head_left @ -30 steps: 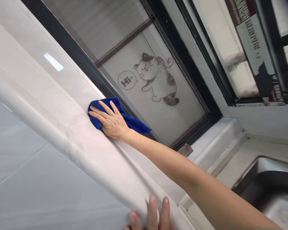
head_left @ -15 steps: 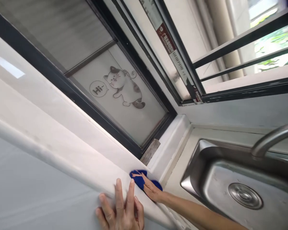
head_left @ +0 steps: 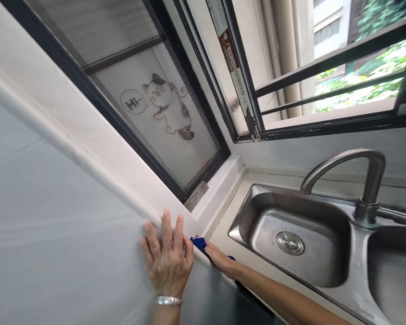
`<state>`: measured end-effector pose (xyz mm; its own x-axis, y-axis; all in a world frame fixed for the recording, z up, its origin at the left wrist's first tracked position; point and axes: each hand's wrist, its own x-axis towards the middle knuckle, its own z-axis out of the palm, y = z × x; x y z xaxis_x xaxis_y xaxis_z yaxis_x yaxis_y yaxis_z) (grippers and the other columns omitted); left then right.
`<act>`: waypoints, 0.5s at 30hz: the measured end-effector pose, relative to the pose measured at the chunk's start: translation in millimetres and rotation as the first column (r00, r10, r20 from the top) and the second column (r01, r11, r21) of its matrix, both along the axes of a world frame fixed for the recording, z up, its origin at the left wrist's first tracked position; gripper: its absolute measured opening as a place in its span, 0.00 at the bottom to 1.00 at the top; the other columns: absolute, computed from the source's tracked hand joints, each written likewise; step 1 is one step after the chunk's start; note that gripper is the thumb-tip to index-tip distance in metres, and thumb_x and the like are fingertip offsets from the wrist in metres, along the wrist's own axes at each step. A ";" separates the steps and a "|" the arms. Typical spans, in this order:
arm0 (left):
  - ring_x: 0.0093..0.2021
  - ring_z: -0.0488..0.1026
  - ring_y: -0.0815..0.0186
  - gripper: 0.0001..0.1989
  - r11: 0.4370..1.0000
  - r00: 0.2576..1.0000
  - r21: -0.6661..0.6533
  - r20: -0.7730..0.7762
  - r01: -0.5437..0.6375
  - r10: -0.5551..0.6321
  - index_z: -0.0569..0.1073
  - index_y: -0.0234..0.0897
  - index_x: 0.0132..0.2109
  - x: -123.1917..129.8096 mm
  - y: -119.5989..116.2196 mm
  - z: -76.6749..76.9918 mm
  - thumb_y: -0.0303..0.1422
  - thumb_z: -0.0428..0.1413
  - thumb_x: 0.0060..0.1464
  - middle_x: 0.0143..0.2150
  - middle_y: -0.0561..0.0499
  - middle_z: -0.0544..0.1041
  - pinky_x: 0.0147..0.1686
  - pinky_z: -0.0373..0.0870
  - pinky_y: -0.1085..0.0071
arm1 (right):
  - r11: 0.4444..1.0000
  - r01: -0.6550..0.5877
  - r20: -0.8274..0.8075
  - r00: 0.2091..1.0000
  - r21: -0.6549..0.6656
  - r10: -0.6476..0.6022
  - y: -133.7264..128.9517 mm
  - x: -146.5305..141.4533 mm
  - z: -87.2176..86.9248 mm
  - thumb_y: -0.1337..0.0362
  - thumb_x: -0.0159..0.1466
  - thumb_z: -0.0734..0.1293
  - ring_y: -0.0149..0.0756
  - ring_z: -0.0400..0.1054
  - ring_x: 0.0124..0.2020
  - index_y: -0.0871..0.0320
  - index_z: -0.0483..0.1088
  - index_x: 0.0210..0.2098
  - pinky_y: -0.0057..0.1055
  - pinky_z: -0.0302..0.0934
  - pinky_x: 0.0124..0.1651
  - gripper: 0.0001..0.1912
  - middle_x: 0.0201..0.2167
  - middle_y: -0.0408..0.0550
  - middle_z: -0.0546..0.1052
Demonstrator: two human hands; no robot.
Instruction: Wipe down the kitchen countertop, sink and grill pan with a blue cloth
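Note:
My left hand (head_left: 169,257), with a silver bracelet at the wrist, lies spread against the pale wall panel, its fingertips on the rounded edge. Just to its right, my right hand (head_left: 221,261) presses a blue cloth (head_left: 199,243) onto the white ledge near the corner of the window recess. Part of the cloth is covered by the fingers, and a bit of blue shows beyond the hand. The white ledge (head_left: 135,180) runs up to the left beside the dark window frame.
A steel double sink (head_left: 358,266) with a curved faucet (head_left: 345,155) is at the right. A frosted window panel (head_left: 176,158) with a cat drawing stands above the ledge. A small grey block (head_left: 196,196) lies at its lower corner. An open window with dark bars (head_left: 325,126) is behind.
The view has shifted, bringing the whole faucet and second basin into sight. More of my left hand and its bracelet shows. The cloth and my right hand are lower along the ledge's rounded edge.

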<state>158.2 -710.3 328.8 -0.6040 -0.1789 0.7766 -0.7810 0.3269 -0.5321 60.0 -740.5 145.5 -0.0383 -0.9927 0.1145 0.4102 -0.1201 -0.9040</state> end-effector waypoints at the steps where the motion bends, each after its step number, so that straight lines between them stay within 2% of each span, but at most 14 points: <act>1: 0.74 0.40 0.48 0.36 1.000 1.000 0.018 -0.018 0.017 -0.017 0.62 0.41 0.66 0.2 0.3 0.1 0.32 0.61 0.51 0.71 0.49 0.56 0.72 0.39 0.51 | 1.000 -0.013 0.013 1.000 -0.026 0.013 7.0 0.2 14.2 0.41 0.64 0.61 0.44 0.60 0.64 0.48 0.70 0.58 0.50 0.45 0.70 0.29 0.60 0.47 0.72; 4: 0.74 0.39 0.52 0.35 0.994 0.994 0.058 -0.068 0.088 -0.084 0.59 0.39 0.67 2.7 2.3 1.0 0.31 0.58 0.53 0.72 0.48 0.56 0.72 0.39 0.55 | 0.991 0.033 0.065 0.998 -0.129 -0.025 25.5 3.2 54.8 0.44 0.66 0.60 0.42 0.58 0.65 0.49 0.68 0.59 0.48 0.43 0.71 0.27 0.62 0.45 0.69; 7: 0.74 0.43 0.55 0.34 0.981 0.987 0.119 -0.066 0.156 -0.149 0.58 0.38 0.68 15.6 9.4 -1.4 0.30 0.56 0.55 0.71 0.48 0.57 0.73 0.39 0.59 | 0.960 0.196 0.130 0.977 -0.202 -0.172 39.9 11.1 86.1 0.45 0.66 0.60 0.41 0.57 0.66 0.49 0.68 0.59 0.48 0.44 0.71 0.27 0.62 0.44 0.69; 9: 0.72 0.49 0.57 0.32 0.964 0.980 0.179 -0.064 0.199 -0.190 0.60 0.37 0.67 34.8 18.1 -7.8 0.29 0.55 0.56 0.70 0.47 0.59 0.72 0.42 0.61 | 0.908 0.325 0.122 0.945 -0.263 -0.303 48.9 19.8 103.3 0.45 0.67 0.58 0.41 0.57 0.66 0.48 0.67 0.60 0.47 0.46 0.71 0.26 0.62 0.43 0.70; 12: 0.70 0.56 0.59 0.29 0.937 0.961 0.222 -0.114 0.271 -0.251 0.64 0.34 0.64 79.4 35.2 -24.0 0.26 0.54 0.55 0.68 0.43 0.63 0.71 0.48 0.63 | 0.791 0.496 0.032 0.853 -0.358 -0.521 59.9 41.0 126.4 0.50 0.70 0.53 0.40 0.57 0.66 0.48 0.63 0.63 0.45 0.48 0.71 0.25 0.64 0.45 0.67; 14: 0.69 0.59 0.60 0.27 0.919 0.940 0.215 -0.157 0.331 -0.302 0.67 0.33 0.62 115.2 47.0 -34.7 0.23 0.53 0.55 0.66 0.43 0.67 0.70 0.51 0.63 | 0.661 0.598 -0.050 0.723 -0.453 -0.689 62.4 62.2 137.2 0.55 0.71 0.52 0.41 0.52 0.69 0.49 0.56 0.67 0.50 0.46 0.71 0.26 0.67 0.47 0.62; 15: 0.68 0.60 0.61 0.26 0.911 0.927 0.203 -0.186 0.360 -0.325 0.68 0.34 0.62 133.2 52.5 -38.8 0.23 0.53 0.55 0.65 0.44 0.68 0.69 0.53 0.64 | 0.575 0.628 -0.103 0.624 -0.525 -0.775 61.8 74.9 140.0 0.58 0.71 0.52 0.43 0.49 0.70 0.49 0.53 0.68 0.55 0.42 0.72 0.27 0.69 0.49 0.59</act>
<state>291.3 -657.8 289.9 -0.5443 -0.1644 0.8226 -0.6615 0.6871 -0.3004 134.9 -678.7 285.6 -0.5935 -0.5108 0.6219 -0.2408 -0.6246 -0.7429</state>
